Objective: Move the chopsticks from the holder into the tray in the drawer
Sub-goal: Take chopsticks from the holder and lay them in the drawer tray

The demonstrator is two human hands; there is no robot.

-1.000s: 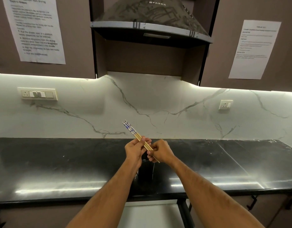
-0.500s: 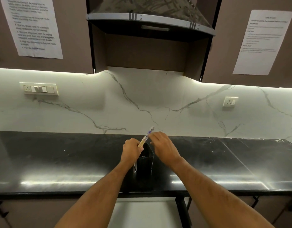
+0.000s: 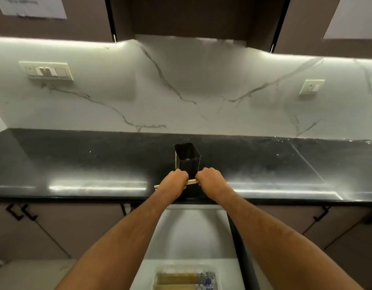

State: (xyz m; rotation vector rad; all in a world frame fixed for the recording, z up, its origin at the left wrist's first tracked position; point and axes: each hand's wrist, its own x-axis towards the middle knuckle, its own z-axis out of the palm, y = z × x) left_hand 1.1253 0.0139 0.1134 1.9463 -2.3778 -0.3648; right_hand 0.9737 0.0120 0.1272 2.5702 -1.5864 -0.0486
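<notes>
A bundle of wooden chopsticks (image 3: pixel 192 181) lies level between both fists, just above the front of the black counter (image 3: pixel 76 164). My left hand (image 3: pixel 174 181) grips its left part, with tips poking out to the left. My right hand (image 3: pixel 210 179) grips its right part. The black rectangular holder (image 3: pixel 187 159) stands upright right behind my hands, and its inside looks dark and bare. Below, the open white drawer (image 3: pixel 193 233) holds a clear plastic tray (image 3: pixel 186 278) with several chopsticks lying in it.
A marble backsplash with a switch plate (image 3: pixel 47 71) and a socket (image 3: pixel 311 88) rises behind the counter. Brown cabinet doors with black handles (image 3: pixel 21 211) flank the drawer on both sides. A dark vertical edge (image 3: pixel 238 237) borders the drawer's right side.
The chopsticks went from angled above the holder to level and lower, in front of it. My right hand closed on them again. The view tilted down, revealing the drawer and tray.
</notes>
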